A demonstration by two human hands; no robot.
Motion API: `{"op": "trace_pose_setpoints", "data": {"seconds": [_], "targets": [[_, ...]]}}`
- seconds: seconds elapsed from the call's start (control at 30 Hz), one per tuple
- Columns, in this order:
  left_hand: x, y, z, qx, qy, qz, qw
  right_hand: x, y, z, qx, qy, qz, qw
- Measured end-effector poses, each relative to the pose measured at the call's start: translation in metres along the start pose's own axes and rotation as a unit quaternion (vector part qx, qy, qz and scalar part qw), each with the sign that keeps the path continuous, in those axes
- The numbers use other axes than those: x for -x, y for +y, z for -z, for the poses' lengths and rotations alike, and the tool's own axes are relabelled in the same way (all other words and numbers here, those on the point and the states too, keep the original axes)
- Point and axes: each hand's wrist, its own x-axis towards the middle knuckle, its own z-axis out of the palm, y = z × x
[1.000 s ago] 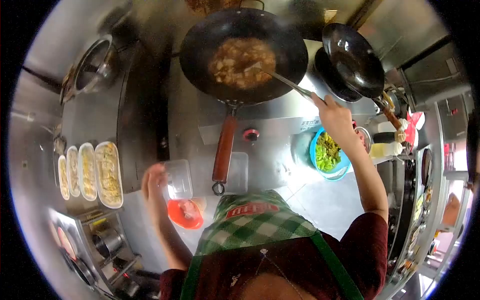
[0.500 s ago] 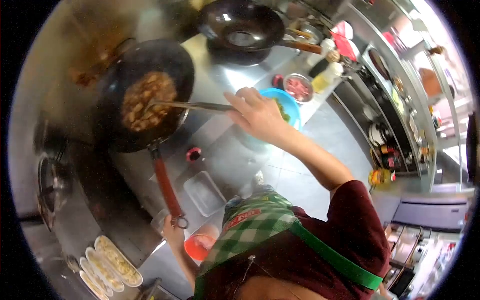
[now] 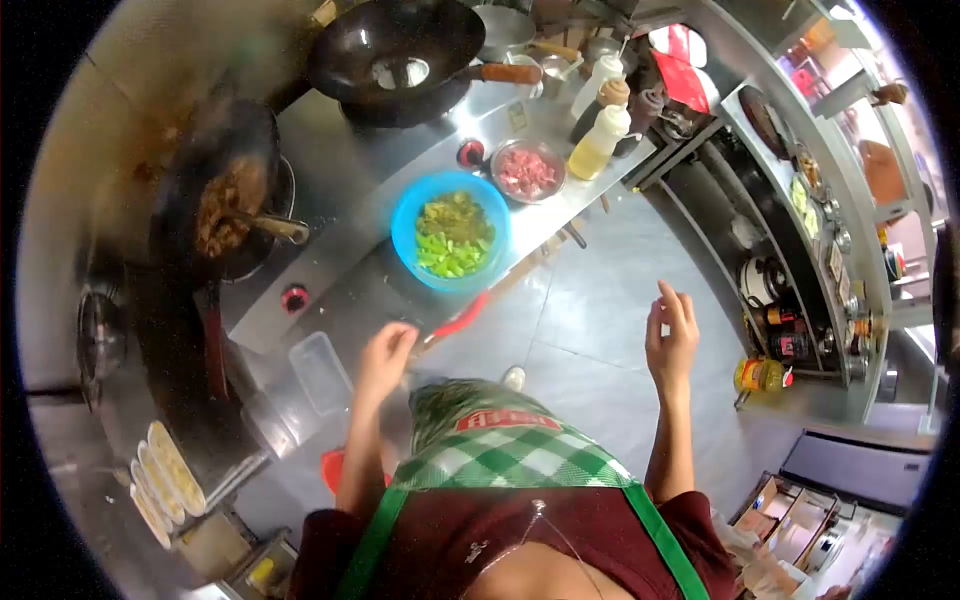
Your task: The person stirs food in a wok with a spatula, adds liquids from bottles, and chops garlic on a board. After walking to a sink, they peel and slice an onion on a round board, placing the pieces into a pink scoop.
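Both of my hands hang in the air in front of the green checked apron, holding nothing that I can see. My left hand (image 3: 386,358), its fingers loosely bent, is near the counter edge and a long red strip (image 3: 460,318). My right hand (image 3: 672,338) is over the floor, fingers raised and partly apart. A blue bowl (image 3: 402,236) with chopped green vegetables (image 3: 452,240) stands on the counter ahead. At the left, browned food (image 3: 228,205) lies in a tilted wok (image 3: 178,190). A metal-handled utensil (image 3: 285,230) leans in it. The wok's handle (image 3: 214,345) points toward me.
Beside the blue bowl is a metal bowl of raw meat (image 3: 527,172), then several squeeze bottles (image 3: 600,140). Another wok (image 3: 395,50) stands at the back. A clear plastic tray (image 3: 322,372) and long white dishes of food (image 3: 172,475) are at lower left. Shelving (image 3: 790,250) lines the right.
My left hand has left the wok handle and my right hand the utensil, which now rests in the wok. The right hand moved right. The view has shifted.
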Motion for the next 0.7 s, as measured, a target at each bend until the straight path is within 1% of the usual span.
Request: {"op": "trace_pose_setpoints", "data": {"seconds": [0.03,0.1,0.13,0.17,0.23,0.27,0.3,0.37,0.4,0.5,0.6,0.67,0.7], "targets": [[-0.002,0.015,-0.021,0.013,-0.021,-0.007,1.0,0.004,0.012,0.004,-0.013,-0.016,-0.025,0.999],[-0.005,0.046,-0.053,-0.001,-0.044,0.013,0.999,0.005,0.032,0.007,-0.036,-0.041,-0.074,0.996],[-0.008,0.055,-0.065,-0.006,-0.055,0.02,0.998,0.002,0.036,0.003,-0.073,-0.062,-0.103,0.99],[-0.011,0.053,-0.07,-0.02,-0.04,0.01,0.999,-0.003,0.043,-0.006,-0.086,-0.092,-0.091,0.988],[-0.015,0.044,-0.074,-0.047,-0.01,-0.007,0.999,-0.015,0.057,-0.037,-0.155,-0.149,-0.086,0.973],[-0.016,0.047,-0.075,-0.006,0.018,-0.006,1.0,-0.018,0.066,-0.058,-0.162,-0.165,-0.088,0.969],[-0.019,0.043,-0.072,-0.025,0.036,-0.002,0.999,-0.023,0.072,-0.078,-0.169,-0.179,-0.089,0.965],[-0.03,0.026,-0.059,-0.061,0.071,0.007,0.996,-0.039,0.074,-0.107,-0.179,-0.228,-0.119,0.95],[-0.038,0.015,-0.053,-0.098,0.079,-0.009,0.992,-0.046,0.076,-0.12,-0.181,-0.254,-0.135,0.941],[-0.064,0.006,-0.046,-0.172,0.151,-0.018,0.973,-0.066,0.086,-0.162,-0.216,-0.252,-0.172,0.928],[-0.092,0.002,-0.043,-0.192,0.182,-0.016,0.964,-0.089,0.098,-0.183,-0.316,-0.289,-0.334,0.84],[-0.105,-0.003,-0.039,-0.183,0.195,-0.056,0.962,-0.086,0.117,-0.196,-0.282,-0.273,-0.262,0.882],[-0.117,0.0,-0.043,-0.173,0.186,-0.089,0.963,-0.085,0.135,-0.196,-0.254,-0.248,-0.234,0.905]]}}
